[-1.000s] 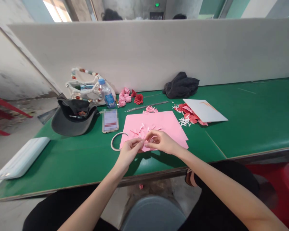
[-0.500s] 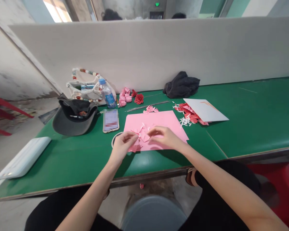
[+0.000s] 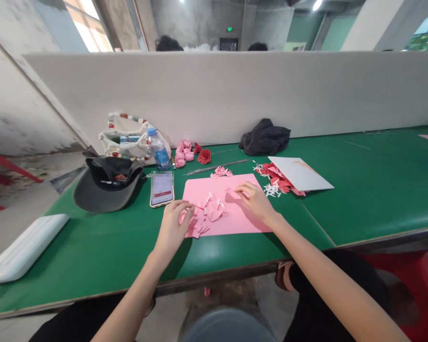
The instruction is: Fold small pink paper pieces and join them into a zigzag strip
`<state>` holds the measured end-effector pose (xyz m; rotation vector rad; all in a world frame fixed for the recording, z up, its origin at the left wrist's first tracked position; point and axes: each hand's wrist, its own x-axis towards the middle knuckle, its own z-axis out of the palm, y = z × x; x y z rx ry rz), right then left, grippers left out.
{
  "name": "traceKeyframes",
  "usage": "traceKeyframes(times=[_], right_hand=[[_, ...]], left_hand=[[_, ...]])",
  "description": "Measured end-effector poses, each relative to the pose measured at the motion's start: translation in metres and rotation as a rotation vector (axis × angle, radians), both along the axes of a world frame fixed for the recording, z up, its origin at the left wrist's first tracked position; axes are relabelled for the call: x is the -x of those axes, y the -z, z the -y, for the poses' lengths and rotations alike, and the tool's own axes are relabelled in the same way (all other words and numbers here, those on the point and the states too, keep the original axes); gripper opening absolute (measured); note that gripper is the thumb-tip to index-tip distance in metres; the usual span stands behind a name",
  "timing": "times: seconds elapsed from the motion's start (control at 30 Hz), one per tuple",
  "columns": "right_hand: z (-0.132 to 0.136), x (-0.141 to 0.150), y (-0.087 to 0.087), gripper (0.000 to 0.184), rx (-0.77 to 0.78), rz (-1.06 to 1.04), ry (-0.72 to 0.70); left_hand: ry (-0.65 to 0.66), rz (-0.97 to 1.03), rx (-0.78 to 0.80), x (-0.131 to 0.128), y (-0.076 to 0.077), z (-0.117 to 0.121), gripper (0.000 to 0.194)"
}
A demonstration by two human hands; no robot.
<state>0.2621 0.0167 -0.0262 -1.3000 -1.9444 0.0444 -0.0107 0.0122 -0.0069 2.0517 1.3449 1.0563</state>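
My right hand (image 3: 256, 202) is raised over the right side of the pink paper sheets (image 3: 244, 218), its thumb and fingers pinching a small pink paper strip (image 3: 228, 190). Over the left edge of the stack, my left hand (image 3: 174, 224) is closed at the fingertips on a thin, darker pink paper strip (image 3: 199, 206). Between the hands lie pink paper petals (image 3: 214, 210) with small white curled tabs. Cut pink paper pieces (image 3: 199, 229) lie at the sheets' front left, partly hidden by my left hand.
Behind the sheets are loose pink petals (image 3: 221, 172), thin wires (image 3: 219, 166), and pink (image 3: 184, 153) and red paper roses (image 3: 204, 156). A phone (image 3: 161, 190), bottle (image 3: 160, 152), cap (image 3: 107, 187) and beaded bag (image 3: 126, 142) stand left. Right lies a white card (image 3: 301, 173) over red petals (image 3: 278, 176).
My hands have moved apart from their meeting point over the sheets, left hand leftward and right hand rightward with a small strip. The petals lie uncovered between them. The view has tilted up slightly.
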Motion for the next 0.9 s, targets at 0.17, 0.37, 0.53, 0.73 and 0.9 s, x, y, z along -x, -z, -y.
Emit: traceKeyframes(times=[0.17,0.37,0.53,0.73,0.9], right_hand=[[0.028,0.026,-0.019,0.019,-0.314,0.073,-0.199],[0.048,0.051,-0.016,0.023,-0.359,0.212,-0.389],[0.045,0.053,-0.011,0.022,-0.264,0.122,-0.339],[0.048,0.061,-0.012,0.015,-0.131,-0.026,-0.268],[0.051,0.067,-0.012,0.008,-0.029,-0.166,-0.227]], left_hand=[[0.241,0.429,0.604,-0.015,-0.016,0.020,0.039],[0.297,0.592,0.851,-0.020,-0.007,0.025,0.029],[0.262,0.642,0.870,-0.017,-0.003,0.021,0.028],[0.224,0.691,0.849,-0.022,0.001,0.023,0.030],[0.241,0.774,0.812,-0.026,0.004,0.027,0.030]])
